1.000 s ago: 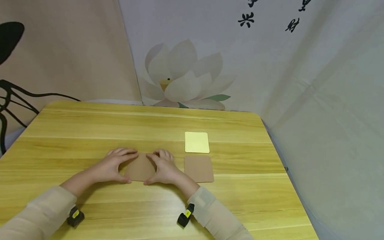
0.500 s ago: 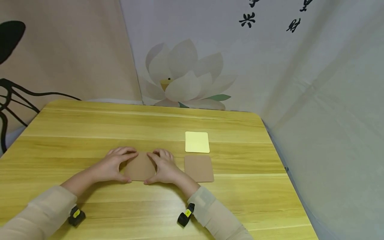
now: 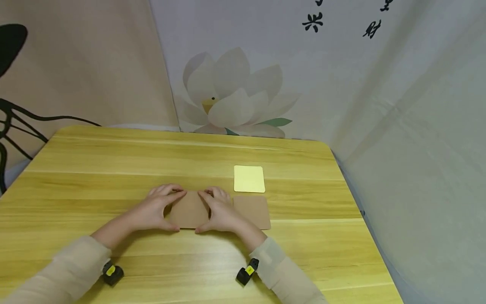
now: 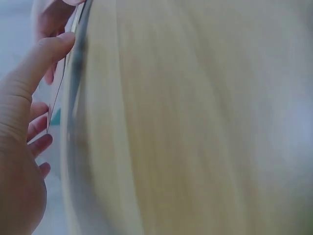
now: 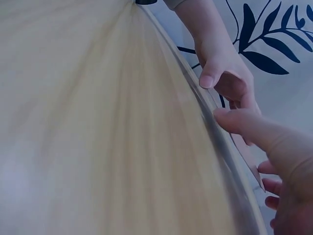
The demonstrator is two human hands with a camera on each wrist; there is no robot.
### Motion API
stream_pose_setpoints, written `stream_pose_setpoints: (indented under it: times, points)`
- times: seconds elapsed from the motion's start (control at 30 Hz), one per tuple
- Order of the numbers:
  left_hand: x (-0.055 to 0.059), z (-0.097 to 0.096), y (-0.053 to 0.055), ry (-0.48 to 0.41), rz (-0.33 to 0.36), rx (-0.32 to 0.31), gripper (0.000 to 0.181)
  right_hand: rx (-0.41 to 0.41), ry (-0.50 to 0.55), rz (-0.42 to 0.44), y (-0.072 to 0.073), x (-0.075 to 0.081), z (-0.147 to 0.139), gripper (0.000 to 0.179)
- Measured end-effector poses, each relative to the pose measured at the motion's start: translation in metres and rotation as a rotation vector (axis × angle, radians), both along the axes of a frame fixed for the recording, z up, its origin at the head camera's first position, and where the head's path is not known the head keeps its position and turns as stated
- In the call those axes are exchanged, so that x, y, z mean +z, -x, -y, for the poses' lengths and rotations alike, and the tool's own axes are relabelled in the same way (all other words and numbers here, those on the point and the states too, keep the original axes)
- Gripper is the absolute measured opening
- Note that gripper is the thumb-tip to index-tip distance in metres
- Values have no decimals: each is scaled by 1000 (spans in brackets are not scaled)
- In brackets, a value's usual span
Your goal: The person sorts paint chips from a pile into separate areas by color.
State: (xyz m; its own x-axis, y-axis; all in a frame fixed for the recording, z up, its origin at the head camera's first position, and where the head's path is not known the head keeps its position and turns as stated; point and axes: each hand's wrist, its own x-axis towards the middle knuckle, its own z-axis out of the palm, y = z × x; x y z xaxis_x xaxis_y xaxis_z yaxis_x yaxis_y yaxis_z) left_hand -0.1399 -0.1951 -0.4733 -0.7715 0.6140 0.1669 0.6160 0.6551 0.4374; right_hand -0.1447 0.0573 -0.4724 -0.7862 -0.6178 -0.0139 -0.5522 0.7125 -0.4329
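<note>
A brown square card [image 3: 189, 210] with rounded corners is held between both hands. My left hand [image 3: 156, 212] grips its left side, thumb at the near edge and fingers at the far corner. On the other side my right hand [image 3: 221, 214] grips it the same way. In the right wrist view the card [image 5: 247, 156] shows almost edge-on, close over the tabletop. A second brown square card [image 3: 255, 211] lies just right of my right hand, partly covered by it. Behind that one is a pale yellow square card [image 3: 249, 179].
The wood-grain table [image 3: 114, 160] spreads around the cards. A pale curtain with a printed lotus [image 3: 233, 101] hangs behind its far edge. Black wrist cameras [image 3: 112, 274] sit at both cuffs, low over the table.
Both hands have shifted to the right together with the held brown card, mostly within the last half second. The other brown card and the yellow one have stayed put.
</note>
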Motion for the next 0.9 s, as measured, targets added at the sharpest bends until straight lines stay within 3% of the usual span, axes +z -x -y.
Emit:
stream_pose_setpoints:
  times: [0.27,0.5,0.9]
  points:
    - [1,-31,-2,-27,7,0,104,6,-15,-36,-3,6,-33,110]
    - [-3,-59,0,-25,21,-4,105,13,22,-10,-5,11,-60,108]
    - [-3,-109,2,-41,0,-18,102,3,50,3,-4,8,-108,109]
